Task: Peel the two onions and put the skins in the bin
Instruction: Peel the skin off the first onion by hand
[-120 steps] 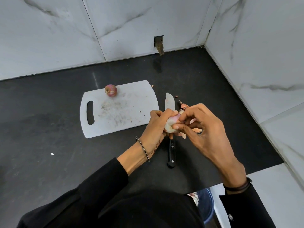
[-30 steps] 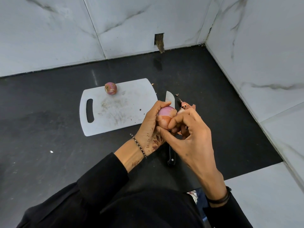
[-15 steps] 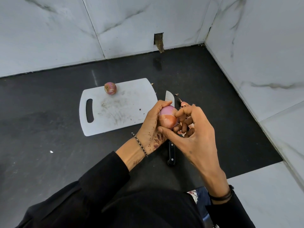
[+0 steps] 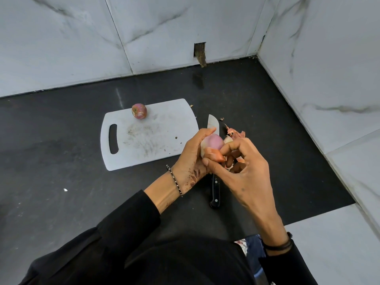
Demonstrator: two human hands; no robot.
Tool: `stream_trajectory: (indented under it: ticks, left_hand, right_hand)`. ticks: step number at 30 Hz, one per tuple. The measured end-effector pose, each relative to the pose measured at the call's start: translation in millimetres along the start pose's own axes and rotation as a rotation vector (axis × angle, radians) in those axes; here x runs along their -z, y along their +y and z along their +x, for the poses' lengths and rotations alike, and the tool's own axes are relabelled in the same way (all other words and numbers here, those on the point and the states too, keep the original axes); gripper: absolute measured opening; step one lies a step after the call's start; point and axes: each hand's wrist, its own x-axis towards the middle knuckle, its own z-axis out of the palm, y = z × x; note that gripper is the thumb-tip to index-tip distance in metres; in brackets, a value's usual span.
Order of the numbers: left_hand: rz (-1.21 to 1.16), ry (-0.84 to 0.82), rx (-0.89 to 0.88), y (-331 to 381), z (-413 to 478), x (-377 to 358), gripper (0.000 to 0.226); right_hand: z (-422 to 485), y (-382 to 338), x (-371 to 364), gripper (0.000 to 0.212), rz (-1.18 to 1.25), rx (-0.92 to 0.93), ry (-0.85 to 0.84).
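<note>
The person's left hand point(image 4: 192, 161) is curled round a partly peeled pale pink onion point(image 4: 213, 141). It grips the onion from the left, above the black stone countertop point(image 4: 61, 161) and just to the right of the white plastic cutting board point(image 4: 152, 140). The right hand point(image 4: 248, 175) meets the onion from the other side. Its thumb and forefinger are closed in a pinch on a loose flap of orange-brown papery skin point(image 4: 214, 155) at the onion's lower part, and its other fingers are bent in behind. A black-handled kitchen knife point(image 4: 215, 192) lies flat on the countertop under both hands, with its blade tip pointing towards the back wall. To the right of the blade, just beyond the right hand, is a small heap of torn orange-brown skins point(image 4: 234, 133). A second round reddish-purple onion point(image 4: 139, 111), still in its skin, sits near the far edge of the cutting board, well apart from the hands. The left wrist wears a thin beaded bracelet point(image 4: 174, 182) and the right wrist a black band point(image 4: 277, 246); both arms are in black sleeves. Below the near edge of the countertop a blue container point(image 4: 254, 248) shows, partly hidden by the right sleeve, and its contents cannot be made out. Grey-veined white marble wall tiles point(image 4: 164, 27) enclose the corner.
</note>
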Motion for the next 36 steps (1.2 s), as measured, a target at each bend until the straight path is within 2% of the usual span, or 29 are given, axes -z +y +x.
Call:
stream_trajectory:
  ticks: [4, 9, 14, 19, 23, 28, 30, 34, 36]
  left_hand:
    - [0.181, 0.051, -0.001, -3, 3, 1, 0.034]
    - [0.174, 0.13, 0.056, -5, 7, 2, 0.053]
    - [0.134, 0.137, 0.048, -5, 11, 5, 0.04]
    - [0.021, 0.208, 0.05, -3, 13, 4, 0.037]
    - [0.048, 0.194, 0.065, -2, 11, 6, 0.04]
    - [0.057, 0.181, 0.085, -2, 9, 14, 0.057]
    - [0.067, 0.155, 0.123, -2, 8, 16, 0.063]
    - [0.121, 0.131, 0.141, -4, 8, 22, 0.066]
    - [0.152, 0.146, 0.122, -6, 9, 24, 0.069]
  right_hand:
    - [-1, 4, 7, 0.019, 0.065, -0.001, -0.034]
    - [-4, 8, 14, 0.017, 0.063, 0.148, -0.111]
    - [-10, 13, 16, 0.018, 0.018, 0.177, -0.171]
    - [-12, 12, 21, 0.016, 0.061, 0.105, -0.22]
    - [-10, 12, 29, 0.012, 0.089, 0.028, -0.145]
    - [-3, 25, 39, 0.013, -0.057, -0.057, -0.001]
    - [2, 31, 41, 0.019, -0.127, -0.07, 0.028]
    - [10, 38, 37, 0.049, -0.271, -0.114, 0.03]
    - [10, 35, 35, 0.05, -0.252, -0.08, 0.024]
